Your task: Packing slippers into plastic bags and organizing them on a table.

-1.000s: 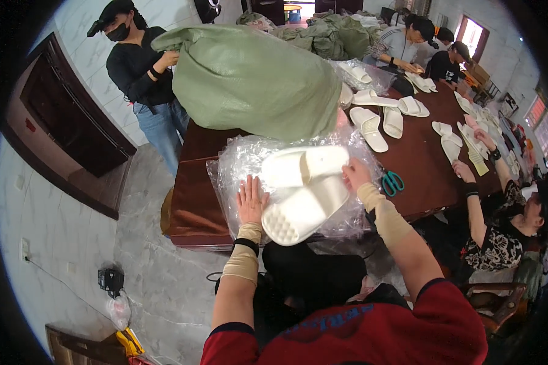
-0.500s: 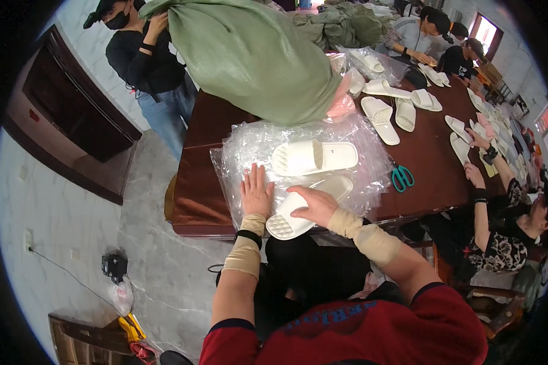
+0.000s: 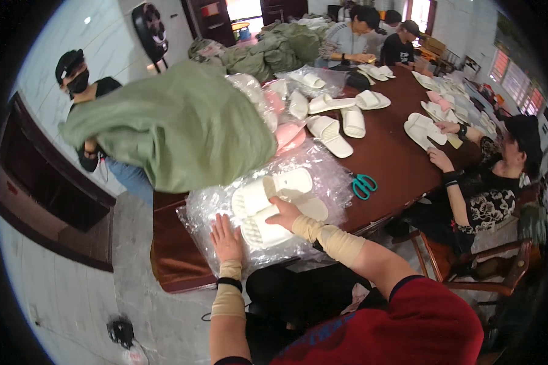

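My left hand (image 3: pixel 226 238) lies flat, fingers stretched, on a pile of clear plastic bags (image 3: pixel 210 210). My right hand (image 3: pixel 284 217) grips a white slipper (image 3: pixel 259 233) at its strap; part of that slipper is hidden under the hand. Right beside it, on the far side, lies a second white slipper (image 3: pixel 249 198) pointing the same way. Both rest on the plastic, their quilted straps toward the left.
Past the bags hangs a large green sack (image 3: pixel 189 128), held by a standing person (image 3: pixel 82 91). Pink slippers (image 3: pixel 289 137) and loose white slippers (image 3: pixel 332 137) lie beyond. Teal-handled scissors (image 3: pixel 364 186) lie on the brown table (image 3: pixel 402 158). A seated co-worker (image 3: pixel 499 176) handles slippers at right.
The view has turned. My right hand has brought the near slipper further onto the plastic, close against the other. The green sack has dropped lower and the person holding it has shifted.
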Available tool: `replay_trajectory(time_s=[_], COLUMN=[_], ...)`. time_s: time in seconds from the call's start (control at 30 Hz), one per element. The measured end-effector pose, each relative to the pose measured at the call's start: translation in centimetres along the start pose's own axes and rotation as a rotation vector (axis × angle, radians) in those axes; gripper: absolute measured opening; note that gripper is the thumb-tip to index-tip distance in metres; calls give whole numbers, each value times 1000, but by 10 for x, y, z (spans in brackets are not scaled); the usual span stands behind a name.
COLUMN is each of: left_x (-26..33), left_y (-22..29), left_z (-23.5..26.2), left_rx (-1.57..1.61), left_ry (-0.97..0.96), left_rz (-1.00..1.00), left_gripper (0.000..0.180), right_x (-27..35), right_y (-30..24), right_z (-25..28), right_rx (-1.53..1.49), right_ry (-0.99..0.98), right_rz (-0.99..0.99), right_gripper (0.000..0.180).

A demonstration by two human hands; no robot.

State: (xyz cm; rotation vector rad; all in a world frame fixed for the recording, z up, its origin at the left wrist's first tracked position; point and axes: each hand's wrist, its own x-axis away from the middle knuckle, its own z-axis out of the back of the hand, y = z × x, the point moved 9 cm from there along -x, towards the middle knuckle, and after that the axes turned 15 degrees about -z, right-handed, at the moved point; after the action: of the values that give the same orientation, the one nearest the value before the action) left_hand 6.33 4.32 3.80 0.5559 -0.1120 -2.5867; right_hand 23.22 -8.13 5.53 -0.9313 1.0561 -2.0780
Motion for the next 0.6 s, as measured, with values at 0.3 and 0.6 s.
replay_trajectory(time_s=[0.3, 0.6], left_x=[-5, -3], left_y=[2, -1], left_z=[10, 5], left_rx=[3, -13], left_ry=[30, -29], left_rz=[-34, -39], left_gripper=[58, 57], right_x=[21, -30], right_y=[37, 15], right_z=[200, 340], right_rx=[133, 985], right_ry=[126, 952], right_rz=[13, -33], right_gripper=[57, 36])
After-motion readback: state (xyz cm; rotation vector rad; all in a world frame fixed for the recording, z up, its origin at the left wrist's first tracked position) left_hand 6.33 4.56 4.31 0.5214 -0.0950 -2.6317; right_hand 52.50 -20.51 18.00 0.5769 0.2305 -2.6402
